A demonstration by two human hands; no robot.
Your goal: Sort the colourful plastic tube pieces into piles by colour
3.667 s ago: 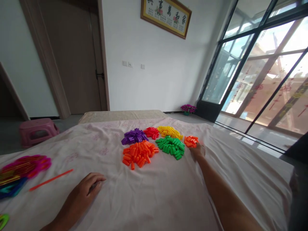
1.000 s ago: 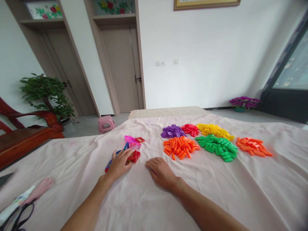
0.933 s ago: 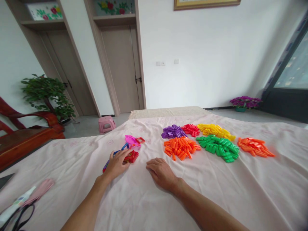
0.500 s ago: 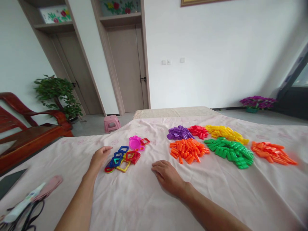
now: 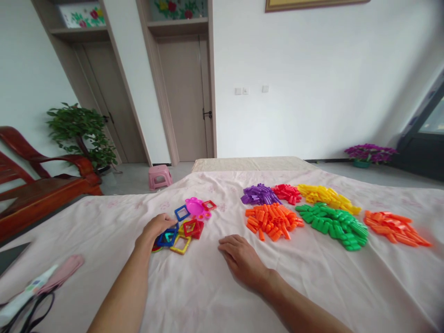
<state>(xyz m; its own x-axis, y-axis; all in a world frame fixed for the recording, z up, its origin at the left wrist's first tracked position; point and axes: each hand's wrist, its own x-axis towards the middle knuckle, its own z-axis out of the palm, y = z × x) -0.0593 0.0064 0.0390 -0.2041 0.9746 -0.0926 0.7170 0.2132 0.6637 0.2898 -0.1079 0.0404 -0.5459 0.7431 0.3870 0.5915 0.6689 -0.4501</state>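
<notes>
Two hands, lower half of frame. Left hand (image 5: 158, 226): fingers at the blue square tiles (image 5: 169, 230), left of centre; whether the grip is closed on one cannot be told. The upper blue tile (image 5: 188, 211) lies flat, no clear long axis, far edge sloping up to the right. Right hand (image 5: 242, 256): rests lower centre on the cloth (image 5: 194, 291), fingers bent; its grip cannot be told

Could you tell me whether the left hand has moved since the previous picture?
Yes: judged against the pink stool, the left hand has moved rightward.
</notes>
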